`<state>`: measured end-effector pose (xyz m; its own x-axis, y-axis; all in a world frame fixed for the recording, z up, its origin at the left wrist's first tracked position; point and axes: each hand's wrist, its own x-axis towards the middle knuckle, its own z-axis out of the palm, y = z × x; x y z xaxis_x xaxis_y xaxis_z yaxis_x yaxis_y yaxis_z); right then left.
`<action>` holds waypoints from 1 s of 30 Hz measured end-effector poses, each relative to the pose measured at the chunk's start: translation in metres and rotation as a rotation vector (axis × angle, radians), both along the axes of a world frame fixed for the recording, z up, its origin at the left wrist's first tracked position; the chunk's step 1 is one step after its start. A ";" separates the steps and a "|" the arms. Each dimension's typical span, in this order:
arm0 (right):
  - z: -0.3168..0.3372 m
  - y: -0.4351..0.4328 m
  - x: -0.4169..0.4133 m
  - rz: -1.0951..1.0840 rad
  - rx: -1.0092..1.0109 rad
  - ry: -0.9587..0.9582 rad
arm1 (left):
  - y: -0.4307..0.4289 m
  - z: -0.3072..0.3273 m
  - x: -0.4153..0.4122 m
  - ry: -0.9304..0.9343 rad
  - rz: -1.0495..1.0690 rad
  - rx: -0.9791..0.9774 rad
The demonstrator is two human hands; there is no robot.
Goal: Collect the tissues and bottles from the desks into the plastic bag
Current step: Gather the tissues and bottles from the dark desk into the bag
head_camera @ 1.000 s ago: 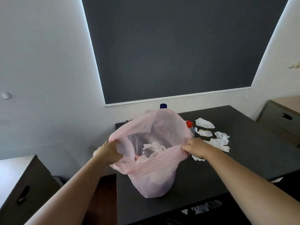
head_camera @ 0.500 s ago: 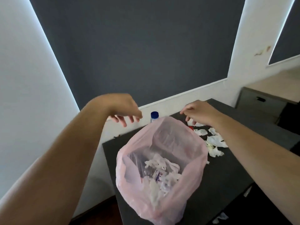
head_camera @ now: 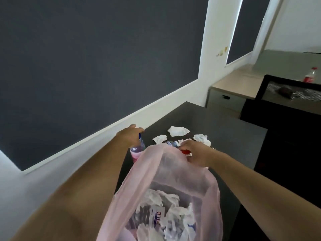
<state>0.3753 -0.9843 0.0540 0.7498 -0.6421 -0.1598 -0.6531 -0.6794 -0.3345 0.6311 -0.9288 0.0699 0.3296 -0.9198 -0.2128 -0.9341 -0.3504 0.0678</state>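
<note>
A pink plastic bag (head_camera: 173, 174) stands open on the dark desk (head_camera: 225, 136), holding crumpled tissues and a clear bottle. Behind its far rim my left hand (head_camera: 129, 136) is closed around the top of an upright bottle with a blue cap (head_camera: 138, 149). My right hand (head_camera: 194, 152) grips a clear bottle with a red cap (head_camera: 173, 144) that lies just beyond the bag's rim. Crumpled white tissues (head_camera: 178, 131) lie scattered on the desk past both hands, one (head_camera: 160, 138) close to the lying bottle.
A light cabinet (head_camera: 231, 87) stands against the wall at the right. A black chair back (head_camera: 284, 108) rises beside the desk. A red-labelled bottle (head_camera: 310, 76) stands on a far surface. A dark window blind fills the wall ahead.
Both hands let go of the bag's rim and reached past it. The left hand closed on the blue-capped bottle and the right on the red-capped one. The camera swung to the right and down.
</note>
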 end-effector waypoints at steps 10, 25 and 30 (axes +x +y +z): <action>0.037 -0.015 -0.032 -0.270 -0.033 -0.350 | 0.010 0.026 -0.007 0.101 0.049 -0.305; 0.207 0.054 -0.089 -0.123 -0.119 -0.933 | 0.186 0.228 -0.132 0.255 0.163 -1.091; 0.163 0.081 -0.080 -0.028 -0.080 -0.815 | 0.214 0.161 -0.175 0.138 0.109 -0.841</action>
<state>0.2954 -0.9037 0.2175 0.5942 -0.6490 0.4752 -0.2431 -0.7080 -0.6630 0.4564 -0.7145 0.2306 0.4470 -0.7543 0.4808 -0.8624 -0.2206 0.4556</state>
